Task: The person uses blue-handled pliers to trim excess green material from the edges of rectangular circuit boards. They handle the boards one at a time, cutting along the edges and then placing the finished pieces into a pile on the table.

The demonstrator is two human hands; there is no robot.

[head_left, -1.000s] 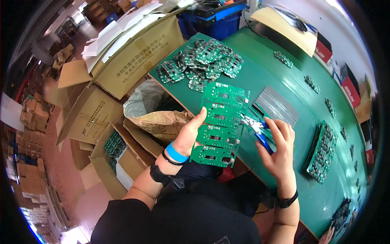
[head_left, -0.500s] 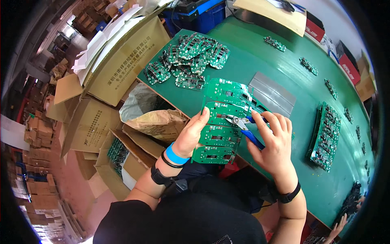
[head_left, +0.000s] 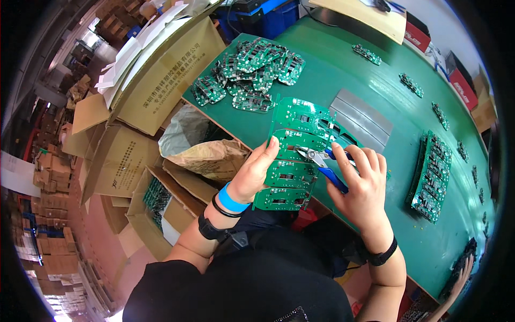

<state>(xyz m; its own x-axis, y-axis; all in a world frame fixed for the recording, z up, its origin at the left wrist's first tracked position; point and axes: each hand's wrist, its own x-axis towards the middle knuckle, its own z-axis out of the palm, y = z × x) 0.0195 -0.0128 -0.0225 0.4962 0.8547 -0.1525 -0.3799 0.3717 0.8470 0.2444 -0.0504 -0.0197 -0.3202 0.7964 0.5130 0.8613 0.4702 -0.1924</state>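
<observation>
My left hand [head_left: 256,174] grips the left edge of a green circuit board panel [head_left: 284,199], made of several joined boards, over the table's near edge. Wrapped round blue-handled cutting pliers [head_left: 333,179], my right hand [head_left: 360,180] holds their metal jaws against the panel, at its second board from the top. Whether the jaws are cutting into anything is too small to tell. Behind the panel lies a heap of separate circuit boards [head_left: 260,61]. A stack of uncut panels [head_left: 431,177] sits on the table to the right of my right hand.
A grey flat plate [head_left: 362,121] lies on the green table [head_left: 327,59] beyond the panel. Small circuit boards [head_left: 411,85] run in a row along the far right. Open cardboard boxes [head_left: 161,80] stand at left. Another person's hand [head_left: 462,276] shows at lower right.
The panel has tilted a little and its lower end has shifted slightly up and left. The pliers' jaws stay at about the same board. The other person's hand has moved up.
</observation>
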